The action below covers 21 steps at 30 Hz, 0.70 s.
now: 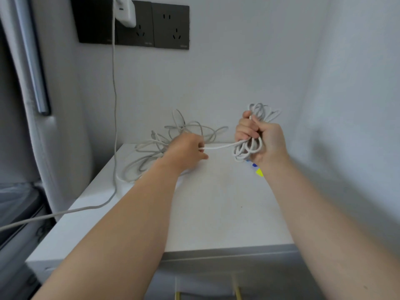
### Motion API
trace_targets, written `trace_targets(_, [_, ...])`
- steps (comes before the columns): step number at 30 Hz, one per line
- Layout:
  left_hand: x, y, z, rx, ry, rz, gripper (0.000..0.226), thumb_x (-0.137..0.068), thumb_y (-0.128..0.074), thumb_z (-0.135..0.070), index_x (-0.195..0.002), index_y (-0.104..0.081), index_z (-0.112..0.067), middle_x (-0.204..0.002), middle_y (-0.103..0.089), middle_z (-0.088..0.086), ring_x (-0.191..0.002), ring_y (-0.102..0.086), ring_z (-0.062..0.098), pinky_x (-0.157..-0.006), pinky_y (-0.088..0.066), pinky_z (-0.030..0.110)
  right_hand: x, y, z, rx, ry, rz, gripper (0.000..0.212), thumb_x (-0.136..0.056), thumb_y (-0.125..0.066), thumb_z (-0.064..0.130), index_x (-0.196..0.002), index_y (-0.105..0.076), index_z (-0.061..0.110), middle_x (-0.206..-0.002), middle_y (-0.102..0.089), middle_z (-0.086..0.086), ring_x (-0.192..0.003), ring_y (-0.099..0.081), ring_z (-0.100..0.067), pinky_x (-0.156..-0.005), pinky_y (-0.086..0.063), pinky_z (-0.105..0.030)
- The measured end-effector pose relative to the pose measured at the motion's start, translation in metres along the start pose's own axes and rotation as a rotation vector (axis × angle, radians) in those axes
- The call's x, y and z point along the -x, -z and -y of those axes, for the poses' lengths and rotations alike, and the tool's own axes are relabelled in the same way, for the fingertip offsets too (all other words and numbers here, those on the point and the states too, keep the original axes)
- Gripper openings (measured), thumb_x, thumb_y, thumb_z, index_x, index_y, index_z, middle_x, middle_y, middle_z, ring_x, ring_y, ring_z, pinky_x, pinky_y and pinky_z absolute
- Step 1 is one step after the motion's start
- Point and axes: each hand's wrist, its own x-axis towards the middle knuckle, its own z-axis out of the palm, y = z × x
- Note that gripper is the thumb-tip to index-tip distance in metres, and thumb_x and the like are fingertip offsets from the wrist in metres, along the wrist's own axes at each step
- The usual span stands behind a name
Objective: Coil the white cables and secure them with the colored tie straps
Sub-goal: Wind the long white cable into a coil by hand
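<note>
Two bare forearms reach over a white cabinet top [216, 213], where a grey cable [65, 213] trails across the near left corner. Blue and yellow tie straps [258, 171] lie on the surface at the right, partly hidden by the right wrist.

The right hand [262, 139] is raised above them, its fingers clenched around a white cable coil [249, 149]. Loops of the coil stick out above and below the fist. From the coil a straight strand [220, 145] runs taut leftward to the left hand [186, 150], which pinches it in curled fingers.

Behind the left hand, a loose tangle of white cables [173, 135] sprawls over the far left of the top, against the wall. Higher on that wall, the grey cable climbs to a white adapter [125, 11] plugged into a row of dark wall sockets [171, 27].
</note>
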Motion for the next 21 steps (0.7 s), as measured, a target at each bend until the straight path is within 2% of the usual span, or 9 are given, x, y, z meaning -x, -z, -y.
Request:
trace_targets(3, [-0.005,0.001,0.006,-0.010,0.053,-0.132,0.015,-0.078,-0.071,-0.029,-0.079,-0.061,-0.017,-0.089,-0.062,0.002,-0.091,-0.057,0.024,-0.069,-0.038,0.026,0.006,0.001,0.008,-0.137,-0.074,0.230,0.009,-0.080,-0.051,-0.005,-0.086,-0.057,-0.001,-0.052,-0.037,-0.002,-0.037,-0.037,-0.014,-0.043,-0.041,-0.029])
trace_targets(5, [-0.006,0.001,0.009,-0.006,0.079,-0.198,0.016,-0.080,-0.069,-0.028,-0.088,-0.065,-0.015,-0.098,-0.063,0.004,-0.094,-0.055,0.023,-0.073,-0.042,0.028,0.008,-0.001,0.010,-0.126,-0.095,0.259,0.012,-0.087,-0.045,-0.004,-0.091,-0.056,-0.004,-0.055,-0.036,-0.005,-0.041,-0.037,-0.018,-0.048,-0.042,-0.033])
trace_targets(7, [-0.006,0.001,0.010,0.052,0.049,-0.218,0.022,-0.079,-0.070,-0.025,-0.097,-0.065,-0.014,-0.106,-0.059,0.005,-0.101,-0.052,0.023,-0.079,-0.039,0.027,0.007,-0.005,0.010,-0.039,-0.047,0.154,0.009,-0.082,-0.048,-0.002,-0.085,-0.055,0.002,-0.051,-0.037,-0.001,-0.037,-0.037,-0.014,-0.043,-0.041,-0.027])
trace_targets(10, [-0.003,0.004,0.001,0.208,-0.137,-0.158,0.044,-0.068,-0.078,-0.014,-0.107,-0.060,-0.013,-0.118,-0.046,0.006,-0.109,-0.045,0.021,-0.087,-0.032,0.019,0.004,-0.004,0.011,0.073,0.086,-0.138,0.008,-0.079,-0.043,0.006,-0.077,-0.047,0.012,-0.046,-0.035,0.006,-0.033,-0.034,-0.006,-0.040,-0.036,-0.016])
trace_targets(12, [0.000,0.014,-0.010,0.279,-0.199,-0.149,0.051,-0.061,-0.082,-0.013,-0.104,-0.054,-0.014,-0.109,-0.042,0.001,-0.097,-0.044,0.015,-0.080,-0.032,0.015,0.001,0.000,0.012,0.024,0.120,-0.251,0.019,-0.089,-0.036,0.005,-0.075,-0.047,0.011,-0.046,-0.035,0.005,-0.033,-0.034,-0.007,-0.043,-0.039,-0.015])
trace_targets(14, [0.002,0.027,-0.021,0.350,-0.198,-0.141,0.042,-0.060,-0.084,-0.016,-0.085,-0.050,-0.019,-0.087,-0.042,-0.007,-0.074,-0.042,0.007,-0.064,-0.034,0.012,0.000,0.003,0.011,-0.028,0.140,-0.329,0.028,-0.096,-0.031,0.007,-0.075,-0.048,0.010,-0.046,-0.036,0.004,-0.032,-0.034,-0.008,-0.045,-0.044,-0.016])
trace_targets(18, [0.010,0.042,-0.031,0.577,-0.093,0.167,0.035,-0.075,-0.076,-0.024,-0.054,-0.050,-0.015,-0.049,-0.049,-0.001,-0.044,-0.042,0.009,-0.047,-0.033,0.021,-0.001,0.005,0.011,-0.063,0.164,-0.364,0.028,-0.097,-0.031,0.007,-0.075,-0.047,0.009,-0.046,-0.036,0.003,-0.031,-0.034,-0.008,-0.044,-0.045,-0.017])
trace_targets(19, [0.013,0.043,-0.032,0.650,-0.047,0.289,0.036,-0.082,-0.069,-0.030,-0.055,-0.055,-0.010,-0.050,-0.056,0.004,-0.043,-0.049,0.013,-0.045,-0.036,0.020,-0.002,0.006,0.011,-0.075,0.161,-0.363,0.028,-0.097,-0.031,0.007,-0.075,-0.047,0.009,-0.046,-0.036,0.003,-0.031,-0.034,-0.008,-0.044,-0.044,-0.016])
trace_targets(21, [0.017,0.046,-0.032,0.702,0.054,0.599,0.054,-0.093,-0.043,-0.047,-0.072,-0.066,-0.002,-0.071,-0.070,0.011,-0.057,-0.065,0.020,-0.046,-0.043,0.019,-0.002,0.006,0.010,-0.117,0.148,-0.356,0.027,-0.097,-0.031,0.007,-0.075,-0.048,0.008,-0.046,-0.036,0.002,-0.031,-0.034,-0.008,-0.042,-0.043,-0.015])
